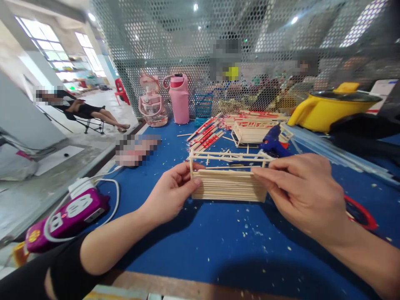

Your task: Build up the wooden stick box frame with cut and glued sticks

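A small frame built of thin wooden sticks (229, 187) is held over the blue tabletop, its lower side a wall of stacked sticks and its top an open rail. My left hand (171, 187) grips its left corner, thumb in front and fingers behind. At the right end, my right hand (303, 191) is closed, thumb and fingertips pinching at the upper edge of the stick wall. Behind the frame lie a blue glue gun (271, 139), a second stick structure (250, 135) and chopsticks in red-printed wrappers (206, 135).
A yellow pot (331, 110) and clear glue sticks (328, 148) are at the right, near a red ring-shaped object (362, 212). Pink bottles (179, 100) stand before a perforated metal screen (175, 37). A purple power strip (68, 218) lies left. Beyond, a person (84, 108) reclines.
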A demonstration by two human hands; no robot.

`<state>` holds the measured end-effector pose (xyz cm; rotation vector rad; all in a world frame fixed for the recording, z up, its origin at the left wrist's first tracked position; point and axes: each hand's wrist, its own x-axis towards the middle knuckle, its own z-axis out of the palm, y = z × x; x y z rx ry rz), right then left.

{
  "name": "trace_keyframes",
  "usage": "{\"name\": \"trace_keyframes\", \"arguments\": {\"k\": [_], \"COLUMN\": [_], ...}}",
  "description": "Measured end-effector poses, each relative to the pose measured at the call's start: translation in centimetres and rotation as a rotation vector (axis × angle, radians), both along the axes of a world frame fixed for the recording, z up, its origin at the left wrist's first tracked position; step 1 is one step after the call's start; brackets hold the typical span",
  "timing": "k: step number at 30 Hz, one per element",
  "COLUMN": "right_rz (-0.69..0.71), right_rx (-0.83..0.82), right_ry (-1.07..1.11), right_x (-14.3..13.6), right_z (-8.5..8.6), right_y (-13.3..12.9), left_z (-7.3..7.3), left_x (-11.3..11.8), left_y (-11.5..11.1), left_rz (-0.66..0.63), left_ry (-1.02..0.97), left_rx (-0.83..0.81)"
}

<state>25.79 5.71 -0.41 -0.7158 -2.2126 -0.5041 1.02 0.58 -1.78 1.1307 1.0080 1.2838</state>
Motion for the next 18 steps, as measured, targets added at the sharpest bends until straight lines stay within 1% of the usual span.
{"name": "trace_keyframes", "arguments": {"k": [7,10,12,15,17,18], "right_rz": [-0.032,-0.06,-0.079,-0.094,-0.082,-0.068], "right_rx": [0.056,0.063,0.054,0.041,-0.001,-0.057], "right_ry": [-0.027,-0.045,-0.054,-0.05,0.005,0.064], "right_x": [-1.0,-1.1,-1.3,-1.6,-1.5,-1.4], "right_z": [0.1,0.1,0.1,0.0,0.0,0.0], "right_y": [-0.1,-0.2,-0.3,-0.4,-0.4,-0.3], "left_z": [-0.2,-0.3,-0.3,0.0,0.2,0.2], "left_x": [-0.1,-0.2,-0.2,0.0,0.2,0.3], "left_y": [-0.1,0.0,0.0,-0.2,-0.3,-0.4], "left_rz": [0.053,0.088,0.116,0.142,0.153,0.158], "left_ry": [0.06,0.139,0.198,0.235,0.244,0.25], "left_rx": [0.004,0.03,0.04,0.035,0.022,0.013]}}
